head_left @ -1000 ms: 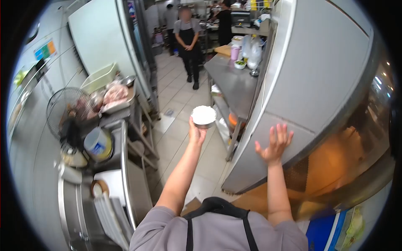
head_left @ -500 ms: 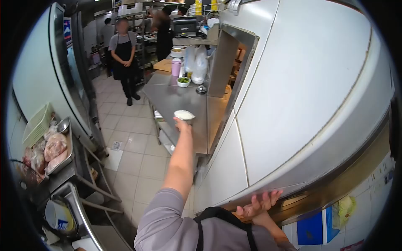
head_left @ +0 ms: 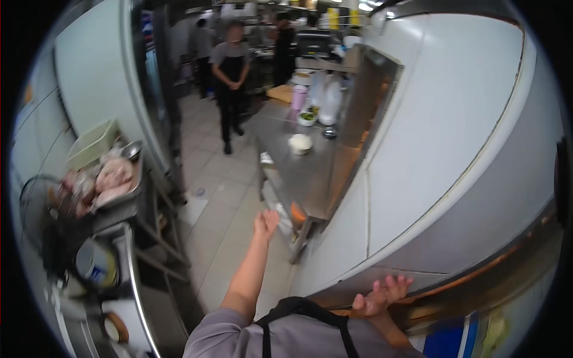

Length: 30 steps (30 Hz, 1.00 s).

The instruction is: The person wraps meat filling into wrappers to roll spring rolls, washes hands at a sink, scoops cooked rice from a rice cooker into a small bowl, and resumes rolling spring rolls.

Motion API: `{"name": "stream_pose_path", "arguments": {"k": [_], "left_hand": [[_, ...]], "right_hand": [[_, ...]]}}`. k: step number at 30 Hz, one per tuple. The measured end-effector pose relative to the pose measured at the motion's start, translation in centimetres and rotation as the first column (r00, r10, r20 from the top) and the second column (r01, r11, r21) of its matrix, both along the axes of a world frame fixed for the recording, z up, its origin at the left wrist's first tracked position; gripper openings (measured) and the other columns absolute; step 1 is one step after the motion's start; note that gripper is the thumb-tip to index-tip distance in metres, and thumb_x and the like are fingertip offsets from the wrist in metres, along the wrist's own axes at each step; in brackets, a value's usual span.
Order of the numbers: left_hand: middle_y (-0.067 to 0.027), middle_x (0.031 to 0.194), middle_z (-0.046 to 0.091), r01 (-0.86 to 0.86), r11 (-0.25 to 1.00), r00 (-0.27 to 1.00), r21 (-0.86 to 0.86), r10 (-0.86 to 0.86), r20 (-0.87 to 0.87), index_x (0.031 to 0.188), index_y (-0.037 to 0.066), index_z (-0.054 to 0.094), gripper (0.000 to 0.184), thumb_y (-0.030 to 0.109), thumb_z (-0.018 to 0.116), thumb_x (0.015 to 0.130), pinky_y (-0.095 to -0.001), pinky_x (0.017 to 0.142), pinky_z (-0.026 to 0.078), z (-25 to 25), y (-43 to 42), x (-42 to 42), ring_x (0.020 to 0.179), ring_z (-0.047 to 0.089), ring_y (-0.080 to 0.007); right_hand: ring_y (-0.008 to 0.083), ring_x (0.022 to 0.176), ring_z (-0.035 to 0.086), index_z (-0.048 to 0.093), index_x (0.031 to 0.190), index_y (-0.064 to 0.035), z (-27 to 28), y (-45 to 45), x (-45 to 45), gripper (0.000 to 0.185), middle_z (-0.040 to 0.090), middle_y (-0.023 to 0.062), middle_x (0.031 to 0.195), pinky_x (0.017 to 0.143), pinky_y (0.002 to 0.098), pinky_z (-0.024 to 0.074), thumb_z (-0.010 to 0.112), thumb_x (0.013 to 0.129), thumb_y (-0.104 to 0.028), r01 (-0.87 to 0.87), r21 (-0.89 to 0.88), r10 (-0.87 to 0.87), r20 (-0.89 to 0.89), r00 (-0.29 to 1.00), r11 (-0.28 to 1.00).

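The bowl, white on top, sits on the counter, in from its left edge and well back from its near corner, so the placing looks done. Your left hand is empty, its fingers curled in narrow, apart from the counter and short of that corner. Your right hand is empty too, fingers spread wide by the curved white wall. Any move back to the bowl calls for a reach past the near corner, clear of the metal dome and green-filled bowl behind it. The tub at your left has 1 blue label (too blurred to read); no brand is legible.
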<state>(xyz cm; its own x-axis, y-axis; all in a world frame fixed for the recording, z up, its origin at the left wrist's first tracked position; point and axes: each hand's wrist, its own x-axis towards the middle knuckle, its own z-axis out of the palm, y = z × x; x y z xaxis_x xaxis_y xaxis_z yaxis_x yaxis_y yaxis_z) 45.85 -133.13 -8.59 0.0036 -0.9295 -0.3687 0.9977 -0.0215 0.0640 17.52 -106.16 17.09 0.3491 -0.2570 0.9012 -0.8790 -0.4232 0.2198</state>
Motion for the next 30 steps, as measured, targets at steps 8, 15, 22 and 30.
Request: {"name": "stream_pose_path", "arguments": {"k": [8,15,22,30], "left_hand": [[-0.0088,0.104,0.055,-0.244,0.819,0.899,0.519,-0.009,0.438,0.104,0.007,0.049,0.029,0.029,0.043,0.087,-0.0392,0.084,0.045,-8.6,38.3,8.9,0.097,0.054,-0.0231],[-0.0057,0.106,0.055,-0.604,0.758,0.661,0.247,0.303,0.686,0.112,0.007,0.051,0.032,0.03,0.044,0.091,-0.0317,0.083,0.045,5.5,67.0,0.0,0.095,0.055,-0.0166],[-0.0082,0.112,0.055,-0.961,0.235,0.263,0.148,0.597,0.758,0.117,0.006,0.049,0.037,0.031,0.044,0.091,-0.0336,0.085,0.044,9.4,90.7,-22.5,0.099,0.055,-0.0185],[-0.0112,0.108,0.057,-0.764,-0.644,-0.275,0.038,0.377,0.885,0.116,0.002,0.049,0.041,0.033,0.045,0.089,-0.0318,0.081,0.045,12.1,101.6,-45.1,0.094,0.057,-0.0192]], "right_hand": [[0.0317,0.102,0.046,0.052,0.103,-0.0018,0.0,0.0,9.4,0.034,0.048,0.0148,0.106,0.091,0.0482,0.0371,0.043,0.08,-0.026,-0.842,-0.138,0.809,0.395,0.436,0.521],[0.0262,0.083,0.051,0.058,0.092,0.0016,0.3,13.7,19.6,0.022,0.054,0.0132,0.086,0.077,0.0361,0.0416,0.047,0.075,-0.009,-0.901,0.186,0.771,0.601,-0.21,-0.391],[0.022,0.064,0.05,0.06,0.083,0.0025,0.1,36.9,19.8,0.012,0.054,0.012,0.072,0.059,0.0285,0.0399,0.052,0.073,0.004,-0.471,0.227,0.494,0.642,-0.586,-0.853],[0.0228,0.075,0.054,0.059,0.083,0.0029,4.3,56.1,17.2,0.009,0.055,0.0136,0.08,0.067,0.0286,0.0414,0.052,0.077,0.002,-0.158,0.163,0.227,0.642,-0.732,-0.974]]}}
